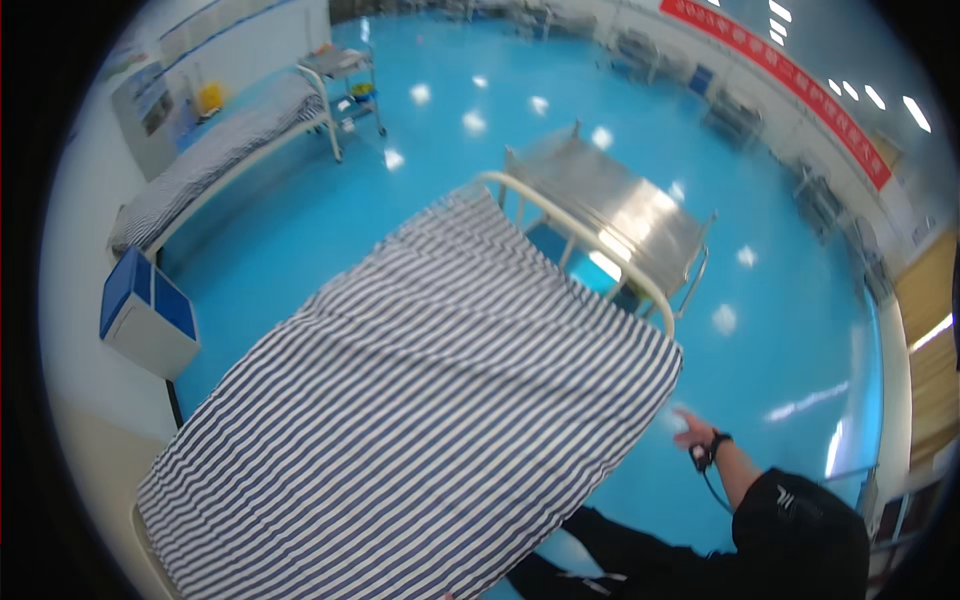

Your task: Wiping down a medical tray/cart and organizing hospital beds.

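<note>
A bed covered with a navy-and-white striped sheet (400, 400) fills the middle of the view, with slight creases running across the cloth. Beyond its far end rises a cream metal bed rail (590, 240). My right hand (690, 430) is just off the bed's right side, over the floor, fingers stretched out and holding nothing. It is somewhat blurred, and a black wrist strap with a small device and cable (707, 452) sits behind it. Only a tiny skin-coloured sliver shows at the lower edge by the sheet, perhaps my left hand; its fingers are hidden.
A shiny steel trolley (610, 190) stands right behind the bed rail. To the left are a white cabinet with blue panels (150, 315), another striped bed (230, 150) and a smaller trolley (345, 65). A red banner (780, 75) hangs on the far wall above more beds.
</note>
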`<state>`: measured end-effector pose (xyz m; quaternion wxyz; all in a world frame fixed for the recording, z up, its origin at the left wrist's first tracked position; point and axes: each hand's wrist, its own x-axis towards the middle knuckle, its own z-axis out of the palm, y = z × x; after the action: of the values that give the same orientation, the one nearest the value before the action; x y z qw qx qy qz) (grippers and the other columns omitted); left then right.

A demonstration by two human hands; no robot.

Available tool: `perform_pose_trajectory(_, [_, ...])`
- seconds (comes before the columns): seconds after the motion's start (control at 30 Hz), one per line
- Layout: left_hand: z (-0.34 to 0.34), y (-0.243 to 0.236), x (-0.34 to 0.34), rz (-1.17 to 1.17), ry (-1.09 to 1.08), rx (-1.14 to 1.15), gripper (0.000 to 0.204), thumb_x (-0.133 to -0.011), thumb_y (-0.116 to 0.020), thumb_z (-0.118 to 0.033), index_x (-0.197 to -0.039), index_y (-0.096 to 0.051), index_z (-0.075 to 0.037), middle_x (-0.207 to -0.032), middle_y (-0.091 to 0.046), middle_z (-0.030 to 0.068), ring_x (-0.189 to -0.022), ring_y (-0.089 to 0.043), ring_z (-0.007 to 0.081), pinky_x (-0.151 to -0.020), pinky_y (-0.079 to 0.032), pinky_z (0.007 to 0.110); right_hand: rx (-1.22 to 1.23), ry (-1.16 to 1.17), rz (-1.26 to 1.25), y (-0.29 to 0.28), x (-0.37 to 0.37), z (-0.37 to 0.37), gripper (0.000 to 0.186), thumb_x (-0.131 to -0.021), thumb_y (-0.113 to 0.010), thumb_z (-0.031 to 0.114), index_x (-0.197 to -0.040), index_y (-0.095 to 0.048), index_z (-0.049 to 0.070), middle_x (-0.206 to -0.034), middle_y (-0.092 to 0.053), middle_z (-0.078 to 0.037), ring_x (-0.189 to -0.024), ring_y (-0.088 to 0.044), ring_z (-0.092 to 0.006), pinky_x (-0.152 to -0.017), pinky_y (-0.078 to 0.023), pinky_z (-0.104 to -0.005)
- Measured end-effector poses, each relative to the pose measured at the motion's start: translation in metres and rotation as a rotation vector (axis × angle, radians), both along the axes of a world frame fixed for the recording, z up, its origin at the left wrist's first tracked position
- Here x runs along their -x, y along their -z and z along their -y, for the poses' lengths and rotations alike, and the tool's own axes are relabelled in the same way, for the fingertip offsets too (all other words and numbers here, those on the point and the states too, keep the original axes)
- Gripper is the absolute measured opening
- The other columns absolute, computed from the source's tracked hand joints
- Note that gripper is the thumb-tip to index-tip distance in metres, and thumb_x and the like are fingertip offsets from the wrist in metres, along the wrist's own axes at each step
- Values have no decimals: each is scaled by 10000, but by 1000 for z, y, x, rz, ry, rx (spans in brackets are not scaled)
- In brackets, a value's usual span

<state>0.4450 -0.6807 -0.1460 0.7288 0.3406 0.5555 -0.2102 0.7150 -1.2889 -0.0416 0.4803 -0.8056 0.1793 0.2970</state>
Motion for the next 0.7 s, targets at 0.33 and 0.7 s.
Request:
perform_pose_trajectory(0.33, [44,30,-52,-51,-832,-404,678,-680,-530,-412,-1174,-401,34,-1236,-394,175,-1050,-441,297,-818,-373,432,-207,883,76,61,-132,-103,791,-686,-648,320,-1280,-298,-68,-1259,-415,-202,-1084,-475,-312,-914,-405,-369])
perform_pose_trajectory(0.7, [64,-82,-33,237,-1035,-442,557,-648,-565,-243,-1131,-447,9,-1246,-392,163,-1070,-420,280,-854,-370,408,-635,581,-79,-24,-106,-76,637,-784,-596,188,-1291,-282,-37,-1284,-415,-125,-1144,-436,-239,-1012,-300,-377])
